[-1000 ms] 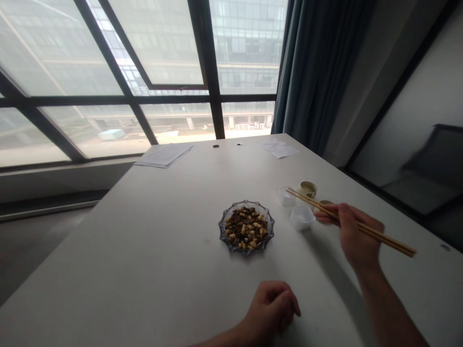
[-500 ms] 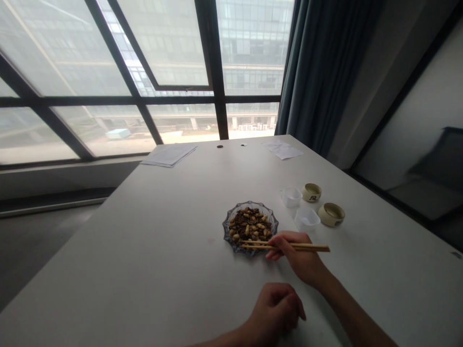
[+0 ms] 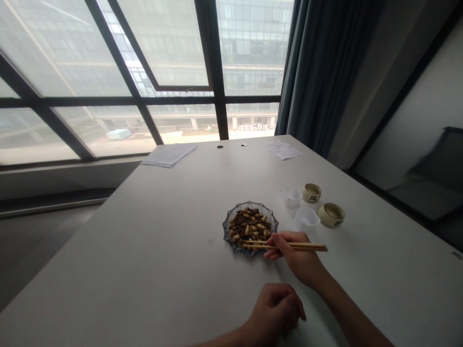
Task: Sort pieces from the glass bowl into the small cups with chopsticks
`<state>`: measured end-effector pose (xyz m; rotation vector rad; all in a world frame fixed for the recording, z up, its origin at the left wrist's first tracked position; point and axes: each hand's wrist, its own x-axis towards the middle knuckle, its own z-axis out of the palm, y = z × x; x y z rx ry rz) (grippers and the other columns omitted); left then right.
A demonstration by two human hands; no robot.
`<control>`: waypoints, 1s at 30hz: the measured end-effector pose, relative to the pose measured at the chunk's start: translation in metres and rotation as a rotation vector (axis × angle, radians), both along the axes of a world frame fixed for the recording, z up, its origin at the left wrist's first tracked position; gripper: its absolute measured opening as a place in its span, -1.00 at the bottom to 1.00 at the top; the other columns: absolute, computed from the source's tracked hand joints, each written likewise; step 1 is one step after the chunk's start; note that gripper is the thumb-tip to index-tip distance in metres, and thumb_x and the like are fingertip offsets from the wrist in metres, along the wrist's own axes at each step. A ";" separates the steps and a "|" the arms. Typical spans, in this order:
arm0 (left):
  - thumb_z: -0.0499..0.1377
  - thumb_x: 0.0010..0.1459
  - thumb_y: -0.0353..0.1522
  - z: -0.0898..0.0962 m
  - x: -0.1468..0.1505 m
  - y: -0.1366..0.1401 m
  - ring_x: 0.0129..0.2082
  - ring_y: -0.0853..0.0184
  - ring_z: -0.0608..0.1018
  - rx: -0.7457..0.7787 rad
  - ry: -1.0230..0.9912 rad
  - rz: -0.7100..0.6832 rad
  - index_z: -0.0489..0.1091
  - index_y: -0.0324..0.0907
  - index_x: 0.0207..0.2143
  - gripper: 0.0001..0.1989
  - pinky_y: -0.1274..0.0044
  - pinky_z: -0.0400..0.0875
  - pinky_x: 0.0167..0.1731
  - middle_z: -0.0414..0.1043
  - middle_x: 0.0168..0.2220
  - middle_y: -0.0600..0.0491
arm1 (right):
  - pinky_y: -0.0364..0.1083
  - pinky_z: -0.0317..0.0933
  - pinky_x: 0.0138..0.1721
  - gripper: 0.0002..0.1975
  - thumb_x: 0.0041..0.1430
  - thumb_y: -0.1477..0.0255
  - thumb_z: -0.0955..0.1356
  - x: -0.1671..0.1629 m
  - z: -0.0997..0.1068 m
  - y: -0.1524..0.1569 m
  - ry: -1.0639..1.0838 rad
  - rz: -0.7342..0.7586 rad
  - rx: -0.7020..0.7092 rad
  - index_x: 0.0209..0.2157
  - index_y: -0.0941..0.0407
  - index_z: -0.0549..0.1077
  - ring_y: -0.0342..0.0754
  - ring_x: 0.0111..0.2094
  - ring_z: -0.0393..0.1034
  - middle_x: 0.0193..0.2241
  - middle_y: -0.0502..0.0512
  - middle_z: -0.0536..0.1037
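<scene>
My right hand is closed around a pair of wooden chopsticks. Their tips reach over the near side of a scalloped glass dish, among the nuts and seeds. Peanuts in their shells and dark seeds fill the dish, with a few rounder nuts at its left. Whether the tips pinch a piece is too small to tell. My left hand rests on the table in front of the dish, fingers loosely curled in, with nothing visible in them.
Right of the dish stand two clear plastic cups and two beige ceramic bowls. Papers lie at the white table's far left, and another sheet at the far right. Windows and a dark curtain are behind.
My right hand has shifted very slightly left along with the chopsticks, whose back ends dip a little less far right. My left hand and the dish stay put.
</scene>
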<state>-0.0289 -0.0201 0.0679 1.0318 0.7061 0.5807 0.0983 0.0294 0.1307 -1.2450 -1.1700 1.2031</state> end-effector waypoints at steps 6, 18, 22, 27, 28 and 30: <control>0.18 0.06 -0.08 -0.002 0.000 0.000 -0.74 0.49 0.15 -0.003 0.004 0.000 0.37 -0.19 -0.59 -0.62 0.58 -0.03 -0.66 0.16 -0.75 0.19 | 0.01 0.54 -0.32 -0.45 0.21 -0.07 0.43 -0.004 0.000 -0.003 -0.027 -0.001 -0.015 -0.32 0.20 0.62 0.13 -0.39 0.67 -0.42 0.25 0.72; 0.21 0.07 -0.03 -0.003 0.000 0.001 -0.72 0.49 0.15 0.006 -0.012 -0.006 0.39 -0.21 -0.58 -0.56 0.58 -0.01 -0.65 0.17 -0.73 0.18 | 0.00 0.55 -0.36 -0.38 0.15 -0.12 0.44 0.001 0.001 -0.003 -0.046 -0.024 -0.010 -0.29 0.23 0.65 0.16 -0.40 0.67 -0.44 0.27 0.71; 0.21 0.09 -0.02 -0.001 -0.001 0.000 -0.72 0.49 0.16 0.009 -0.011 -0.011 0.39 -0.21 -0.58 -0.55 0.57 0.00 -0.64 0.18 -0.73 0.17 | 0.01 0.56 -0.35 -0.40 0.13 -0.11 0.45 0.001 0.003 -0.004 -0.024 -0.030 -0.006 -0.31 0.21 0.66 0.16 -0.40 0.67 -0.45 0.26 0.71; 0.20 0.09 -0.02 0.000 0.000 0.000 -0.72 0.50 0.15 0.003 -0.002 -0.010 0.39 -0.21 -0.58 -0.55 0.57 -0.01 -0.63 0.17 -0.73 0.18 | 0.01 0.55 -0.36 -0.44 0.15 -0.08 0.46 0.001 0.005 -0.005 -0.008 -0.042 -0.002 -0.34 0.20 0.64 0.14 -0.43 0.66 -0.47 0.25 0.70; 0.20 0.09 -0.03 0.000 0.000 0.000 -0.72 0.50 0.15 0.003 0.000 -0.009 0.39 -0.21 -0.58 -0.56 0.57 -0.01 -0.63 0.17 -0.73 0.18 | 0.01 0.55 -0.36 -0.43 0.15 -0.09 0.46 0.001 0.005 -0.005 -0.012 -0.037 -0.005 -0.33 0.20 0.64 0.14 -0.43 0.66 -0.47 0.26 0.70; 0.20 0.09 -0.04 -0.001 0.000 0.000 -0.72 0.49 0.15 0.003 0.003 -0.006 0.39 -0.21 -0.58 -0.57 0.57 0.00 -0.63 0.17 -0.73 0.18 | 0.01 0.55 -0.36 -0.43 0.15 -0.10 0.45 0.001 0.005 -0.005 -0.020 -0.033 -0.011 -0.32 0.20 0.64 0.16 -0.41 0.67 -0.46 0.26 0.71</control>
